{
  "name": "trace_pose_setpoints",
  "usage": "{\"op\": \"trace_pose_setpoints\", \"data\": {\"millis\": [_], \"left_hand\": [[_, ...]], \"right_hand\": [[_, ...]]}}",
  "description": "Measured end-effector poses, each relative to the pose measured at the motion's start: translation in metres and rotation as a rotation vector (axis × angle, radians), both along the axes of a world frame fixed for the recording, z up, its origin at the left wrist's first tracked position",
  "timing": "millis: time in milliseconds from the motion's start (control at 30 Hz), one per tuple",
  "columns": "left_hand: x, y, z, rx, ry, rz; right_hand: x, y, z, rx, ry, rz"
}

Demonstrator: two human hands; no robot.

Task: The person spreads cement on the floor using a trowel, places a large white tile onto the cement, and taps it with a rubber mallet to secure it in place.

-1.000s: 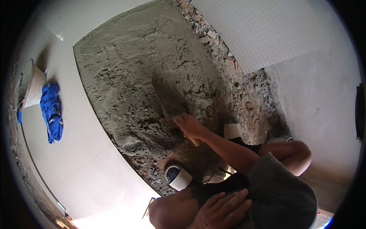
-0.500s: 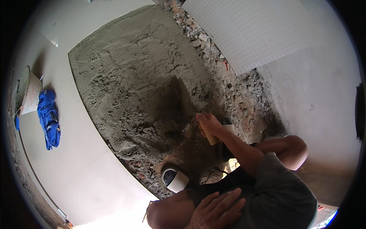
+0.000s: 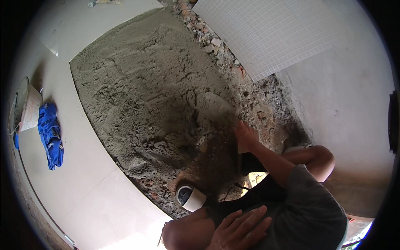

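Note:
My right hand point(image 3: 246, 135) is wrapped round the handle of a trowel. Its mortar-coated trowel blade point(image 3: 214, 103) lies low over the wet grey mortar point(image 3: 146, 71), near the right edge of the bed, and is partly blurred. Part of the pale handle shows just below my fist. With fingers stretched out, my left hand point(image 3: 241, 227) rests on my lap and holds nothing. Between my knees and the mortar, a short white pipe end point(image 3: 193, 200) sticks up from the dirt.
Large pale floor tiles point(image 3: 91, 179) border the mortar on the left. A bucket point(image 3: 31, 106) and a crumpled blue cloth point(image 3: 51, 137) sit there. A grid-backed tile point(image 3: 271, 37) lies at upper right beside rubble point(image 3: 214, 43). A tool point(image 3: 106, 2) lies at the far edge.
My right hand has moved right and slightly up with the trowel. The blade has swung from nearly upright to lying flatter over the mortar. My left hand stays on my lap.

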State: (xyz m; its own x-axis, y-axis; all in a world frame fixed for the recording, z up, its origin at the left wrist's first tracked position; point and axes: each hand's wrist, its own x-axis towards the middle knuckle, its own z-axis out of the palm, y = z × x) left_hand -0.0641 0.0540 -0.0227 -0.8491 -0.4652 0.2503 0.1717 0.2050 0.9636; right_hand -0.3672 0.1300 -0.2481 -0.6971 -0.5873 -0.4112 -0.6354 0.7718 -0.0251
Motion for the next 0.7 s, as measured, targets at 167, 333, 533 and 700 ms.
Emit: {"op": "trace_pose_setpoints", "data": {"millis": [167,333,533,700], "left_hand": [[0.002,0.003,0.000,0.003,0.038,0.038],[0.003,0.005,0.000,0.006,0.035,0.027],[0.005,0.004,0.003,-0.004,0.002,0.022],[0.014,-0.004,0.004,0.027,-0.028,-0.030]], "right_hand": [[-0.018,0.017,0.006,-0.081,-0.044,-0.041],[0.026,-0.020,0.038,-0.142,-0.038,0.147],[0.017,-0.071,0.039,0.016,-0.050,0.244],[-0.011,-0.012,0.034,-0.006,-0.002,0.085]]}}
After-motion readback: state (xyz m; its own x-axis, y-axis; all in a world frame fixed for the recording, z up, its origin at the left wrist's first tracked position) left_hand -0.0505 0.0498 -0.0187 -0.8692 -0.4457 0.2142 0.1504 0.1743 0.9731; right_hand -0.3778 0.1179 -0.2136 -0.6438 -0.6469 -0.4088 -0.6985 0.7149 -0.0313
